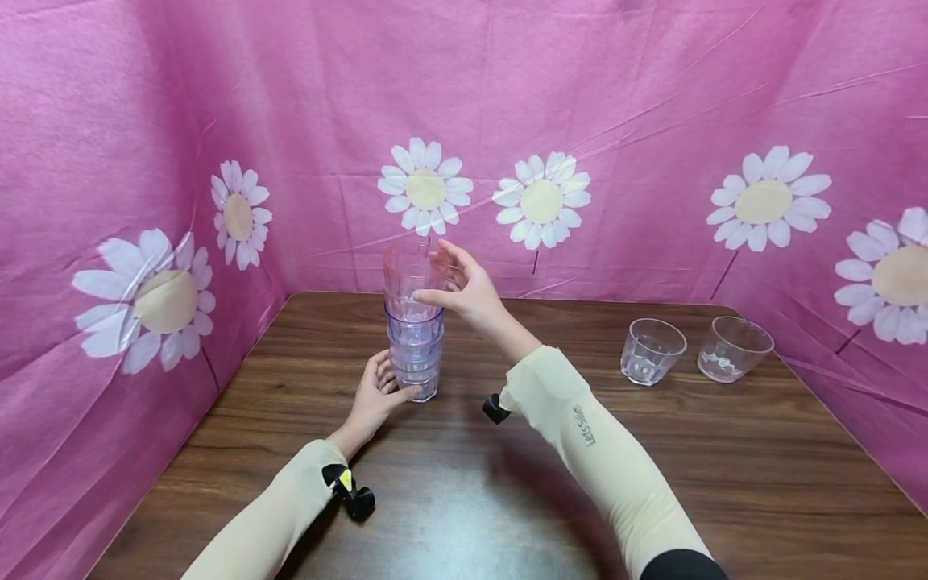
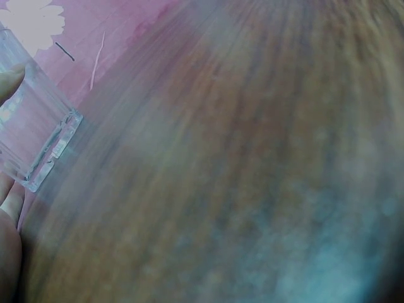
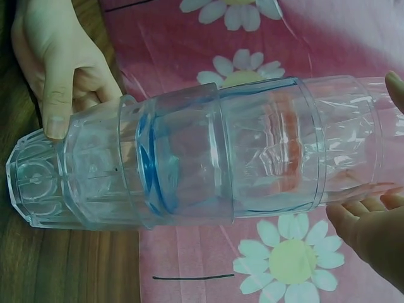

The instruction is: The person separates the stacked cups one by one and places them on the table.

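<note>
A tall stack of clear plastic cups (image 1: 416,354) stands upright on the table, one nested in another, with a blue rim partway up. At its top sits a pink-tinted cup (image 1: 400,278). My left hand (image 1: 373,403) grips the bottom of the stack, thumb in front and fingers round the far left side. High on the stack my right hand (image 1: 474,296) holds the pink cup between thumb and fingers. In the right wrist view the nested cups (image 3: 183,158) lie across the picture. The left wrist view catches only the lowest cup's clear base (image 2: 53,148).
Two separate clear cups stand upright at the table's right: a nearer-in cup (image 1: 650,354) and another cup (image 1: 731,352) beside it. The brown wooden table (image 1: 449,491) meets a pink flowered cloth (image 1: 326,201) at the back and sides.
</note>
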Available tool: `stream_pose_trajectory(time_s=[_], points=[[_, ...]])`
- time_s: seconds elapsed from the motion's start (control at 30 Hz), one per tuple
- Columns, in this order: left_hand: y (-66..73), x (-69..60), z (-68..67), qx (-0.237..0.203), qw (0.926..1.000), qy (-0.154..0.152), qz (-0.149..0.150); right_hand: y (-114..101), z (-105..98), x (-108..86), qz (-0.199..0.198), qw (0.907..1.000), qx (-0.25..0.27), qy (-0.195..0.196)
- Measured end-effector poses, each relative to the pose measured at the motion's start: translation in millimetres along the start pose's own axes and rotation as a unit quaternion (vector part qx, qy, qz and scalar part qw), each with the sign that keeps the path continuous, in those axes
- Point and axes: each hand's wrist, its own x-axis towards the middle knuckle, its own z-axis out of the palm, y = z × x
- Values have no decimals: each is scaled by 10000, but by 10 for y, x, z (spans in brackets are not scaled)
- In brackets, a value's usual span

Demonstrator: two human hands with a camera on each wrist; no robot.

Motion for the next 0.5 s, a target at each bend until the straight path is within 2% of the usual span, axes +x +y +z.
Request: stream_pose_trajectory(time_s=[0.27, 0.5], points=[[7, -12, -1, 81, 10000, 9, -19, 1, 43, 26, 54, 9996, -216, 176], [13, -17, 1, 111, 9999, 6, -31, 19, 51, 28, -50, 9994, -122, 326]])
